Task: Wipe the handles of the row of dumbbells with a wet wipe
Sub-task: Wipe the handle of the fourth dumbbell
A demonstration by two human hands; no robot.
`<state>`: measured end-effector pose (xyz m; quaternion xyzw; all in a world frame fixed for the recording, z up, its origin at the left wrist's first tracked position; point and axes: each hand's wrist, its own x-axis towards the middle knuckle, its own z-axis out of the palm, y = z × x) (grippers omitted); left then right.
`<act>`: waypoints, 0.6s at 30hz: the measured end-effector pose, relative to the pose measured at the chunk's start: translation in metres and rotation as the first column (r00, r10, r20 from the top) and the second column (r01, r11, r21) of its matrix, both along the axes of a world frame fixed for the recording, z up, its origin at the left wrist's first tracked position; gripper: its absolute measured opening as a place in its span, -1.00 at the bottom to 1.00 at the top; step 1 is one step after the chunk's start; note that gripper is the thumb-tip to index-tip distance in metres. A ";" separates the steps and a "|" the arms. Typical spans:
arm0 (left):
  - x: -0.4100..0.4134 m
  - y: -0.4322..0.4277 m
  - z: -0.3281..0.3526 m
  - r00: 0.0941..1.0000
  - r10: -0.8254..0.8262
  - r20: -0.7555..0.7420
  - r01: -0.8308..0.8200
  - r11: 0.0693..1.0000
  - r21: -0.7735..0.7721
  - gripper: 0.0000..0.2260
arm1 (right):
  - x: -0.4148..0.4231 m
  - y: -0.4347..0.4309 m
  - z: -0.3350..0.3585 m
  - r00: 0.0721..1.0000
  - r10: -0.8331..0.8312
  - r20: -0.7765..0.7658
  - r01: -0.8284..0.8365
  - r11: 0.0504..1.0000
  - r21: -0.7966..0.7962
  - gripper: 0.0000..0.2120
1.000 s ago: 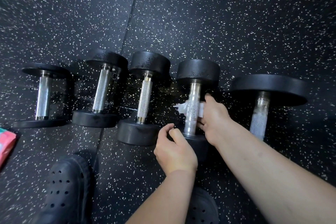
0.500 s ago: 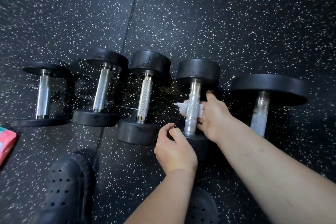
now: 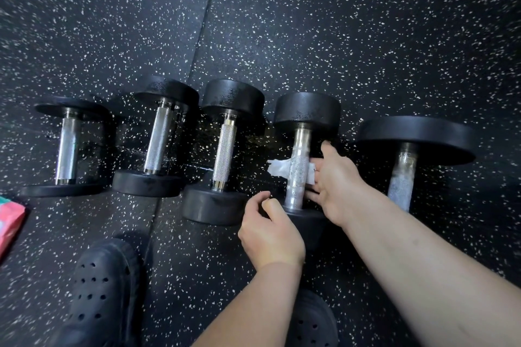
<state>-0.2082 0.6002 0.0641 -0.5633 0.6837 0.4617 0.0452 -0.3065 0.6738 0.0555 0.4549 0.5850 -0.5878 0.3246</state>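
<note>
A pink packet (image 3: 10,222) lies at the left edge of the speckled floor (image 3: 310,22), its contents hidden. Five dumbbells (image 3: 224,155) lie in a row. The left hand (image 3: 270,231) curls over the near weight of the fourth dumbbell (image 3: 307,110); the wet wipe (image 3: 277,167) sits behind its handle (image 3: 300,166), gripped there by the right hand (image 3: 338,186), fingers closed round wipe and bar

One wide-angle head-worn camera looks forward and steeply down at the speckled floor (image 3: 310,36). It sits close above the right grip (image 3: 338,180), which lies just right of centre.
</note>
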 end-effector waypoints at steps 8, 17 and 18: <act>0.000 -0.001 -0.001 1.000 -0.011 -0.015 0.010 1.000 -0.016 -0.74 | 0.014 0.019 0.021 0.870 0.454 -0.190 -0.404 0.879 0.253 -0.73; -0.001 -0.002 -0.001 1.000 -0.015 -0.023 0.014 1.000 -0.018 -0.74 | 0.012 0.012 0.013 0.685 0.695 -0.217 -0.451 0.639 0.623 -0.67; -0.001 -0.002 -0.001 1.000 -0.017 -0.022 0.016 1.000 -0.018 -0.73 | 0.010 0.011 0.010 0.693 0.691 -0.207 -0.450 0.638 0.625 -0.61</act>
